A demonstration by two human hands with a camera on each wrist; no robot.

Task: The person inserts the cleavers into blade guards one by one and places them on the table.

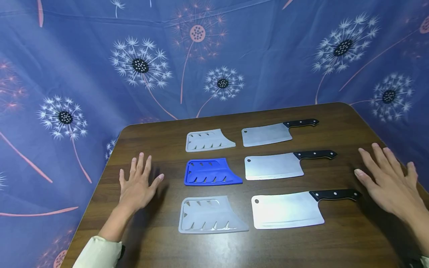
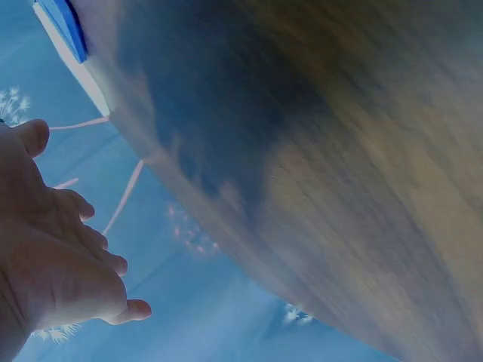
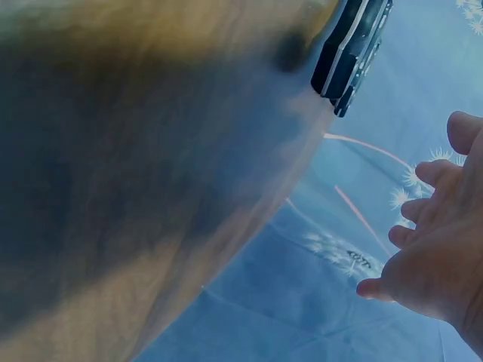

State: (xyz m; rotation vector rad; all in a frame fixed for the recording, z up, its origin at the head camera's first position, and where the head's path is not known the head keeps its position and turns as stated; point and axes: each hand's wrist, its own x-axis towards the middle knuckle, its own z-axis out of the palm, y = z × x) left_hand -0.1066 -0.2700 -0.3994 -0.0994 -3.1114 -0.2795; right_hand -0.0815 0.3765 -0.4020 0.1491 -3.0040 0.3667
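Note:
Three cleavers lie in a column on the table, handles to the right: a small cleaver [image 1: 267, 134] at the back, a medium cleaver [image 1: 274, 166] in the middle and a large cleaver [image 1: 287, 211] in front. Left of each lies a blade guard: a small white guard [image 1: 208, 141], a blue guard [image 1: 211, 172] and a large whitish guard [image 1: 211, 216]. My left hand [image 1: 136, 188], fingers spread and holding nothing, is left of the blue guard. My right hand [image 1: 390, 182], also spread and bare, is right of the cleaver handles. Neither hand touches a cleaver or guard.
The brown wooden table [image 1: 161, 249] has rounded far corners. Behind it and along its sides hangs a blue cloth [image 1: 268, 82] printed with dandelions. Black handles [image 3: 351, 56] show near the table edge in the right wrist view.

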